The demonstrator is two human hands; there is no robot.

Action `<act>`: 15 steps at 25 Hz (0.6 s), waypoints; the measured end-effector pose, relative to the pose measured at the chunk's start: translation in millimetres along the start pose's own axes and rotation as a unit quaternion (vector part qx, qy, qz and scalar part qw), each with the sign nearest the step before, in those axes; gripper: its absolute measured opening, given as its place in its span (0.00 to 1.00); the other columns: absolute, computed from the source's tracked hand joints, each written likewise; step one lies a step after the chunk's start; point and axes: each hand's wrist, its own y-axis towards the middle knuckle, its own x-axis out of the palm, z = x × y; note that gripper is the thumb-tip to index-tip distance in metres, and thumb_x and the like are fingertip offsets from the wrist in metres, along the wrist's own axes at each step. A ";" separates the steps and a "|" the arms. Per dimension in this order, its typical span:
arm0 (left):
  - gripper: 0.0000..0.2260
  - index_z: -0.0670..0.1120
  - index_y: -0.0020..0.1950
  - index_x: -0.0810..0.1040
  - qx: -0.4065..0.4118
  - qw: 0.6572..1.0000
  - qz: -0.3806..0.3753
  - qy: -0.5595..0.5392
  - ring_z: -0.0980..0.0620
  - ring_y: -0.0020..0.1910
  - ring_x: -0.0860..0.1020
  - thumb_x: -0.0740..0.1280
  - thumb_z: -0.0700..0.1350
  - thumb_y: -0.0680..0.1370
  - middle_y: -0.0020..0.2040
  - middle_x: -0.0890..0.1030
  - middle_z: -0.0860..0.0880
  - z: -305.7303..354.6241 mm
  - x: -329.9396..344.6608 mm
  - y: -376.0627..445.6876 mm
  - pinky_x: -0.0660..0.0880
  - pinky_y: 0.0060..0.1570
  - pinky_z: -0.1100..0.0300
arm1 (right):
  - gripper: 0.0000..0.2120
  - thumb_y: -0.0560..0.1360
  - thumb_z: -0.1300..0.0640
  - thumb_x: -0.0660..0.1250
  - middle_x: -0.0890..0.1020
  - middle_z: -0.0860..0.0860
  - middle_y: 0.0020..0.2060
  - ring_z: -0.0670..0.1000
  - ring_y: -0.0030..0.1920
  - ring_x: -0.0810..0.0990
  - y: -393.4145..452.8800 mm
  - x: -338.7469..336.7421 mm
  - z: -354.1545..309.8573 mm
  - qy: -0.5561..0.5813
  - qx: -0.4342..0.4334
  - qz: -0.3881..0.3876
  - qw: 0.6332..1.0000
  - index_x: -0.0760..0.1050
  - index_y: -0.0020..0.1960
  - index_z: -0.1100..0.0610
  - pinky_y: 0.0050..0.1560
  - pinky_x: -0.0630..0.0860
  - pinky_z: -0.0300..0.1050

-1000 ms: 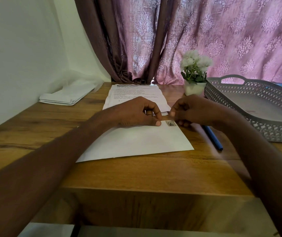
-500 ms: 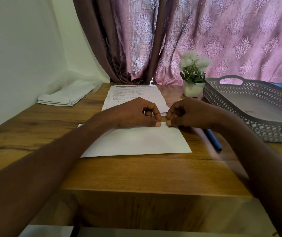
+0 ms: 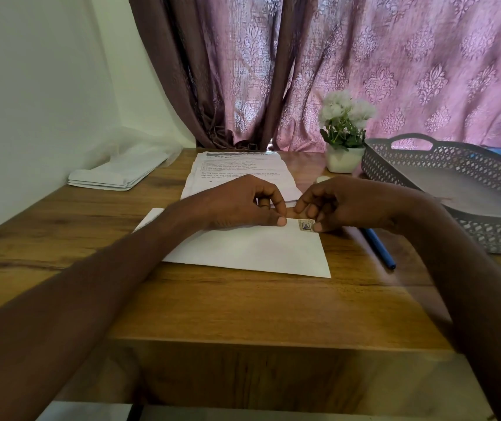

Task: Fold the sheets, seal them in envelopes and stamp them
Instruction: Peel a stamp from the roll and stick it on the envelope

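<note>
Envelope [image 3: 252,250] on my wooden desk [image 3: 243,305]: stamp [image 3: 305,225] at its far corner between both curled hands, my left hand [image 3: 243,206] and right hand [image 3: 346,205]; whether they pinch anything I can't tell.

Both forearms reach forward, left hand [image 3: 243,208] and right hand [image 3: 346,205] nearly meeting, fingers curled, thumb tips pressed down either side of a small gap.
</note>
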 end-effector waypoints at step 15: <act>0.06 0.56 0.52 0.86 0.005 1.000 -0.004 0.013 0.63 0.37 0.74 0.76 0.54 0.77 0.46 0.84 0.48 -0.7 0.0 0.8 0.69 0.37 0.70 | 0.07 0.78 0.66 0.67 0.84 0.54 0.40 0.49 0.37 0.80 10.5 16.5 -8.2 -0.050 0.033 0.129 0.990 0.82 0.52 0.56 0.41 0.79 0.46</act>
